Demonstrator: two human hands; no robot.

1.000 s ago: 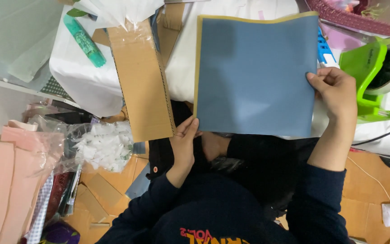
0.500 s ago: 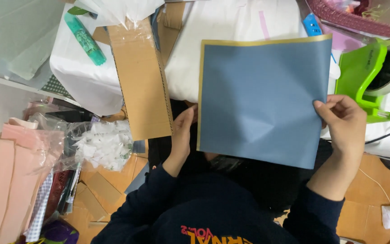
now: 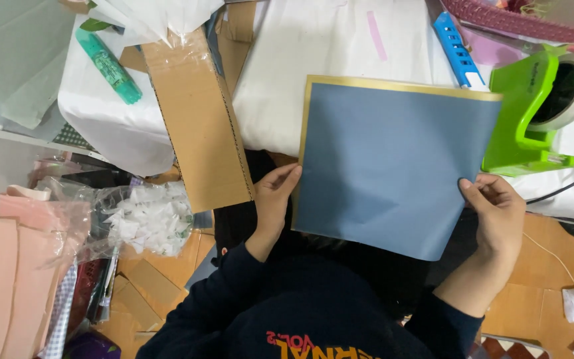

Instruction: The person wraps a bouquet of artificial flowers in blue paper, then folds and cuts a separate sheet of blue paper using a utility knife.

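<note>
A grey-blue sheet of paper [image 3: 386,159] with a thin gold border along its top and left edges is held flat in front of me, over the near edge of a white-covered table [image 3: 313,73]. My left hand [image 3: 274,199] holds its lower left edge, fingers under the sheet. My right hand [image 3: 496,213] pinches the lower right edge. Both sleeves are dark navy.
A long brown cardboard strip [image 3: 197,119] lies left of the sheet. A green tape dispenser [image 3: 533,106] stands at the right, with a blue tool [image 3: 456,50] behind the sheet. A teal tube [image 3: 109,65] lies far left. Bagged white scraps [image 3: 144,219] and pink paper [image 3: 8,266] sit lower left.
The sheet has slid to the right and down toward me. My right hand moved down along its right edge to the lower corner. My left hand stayed at the left edge.
</note>
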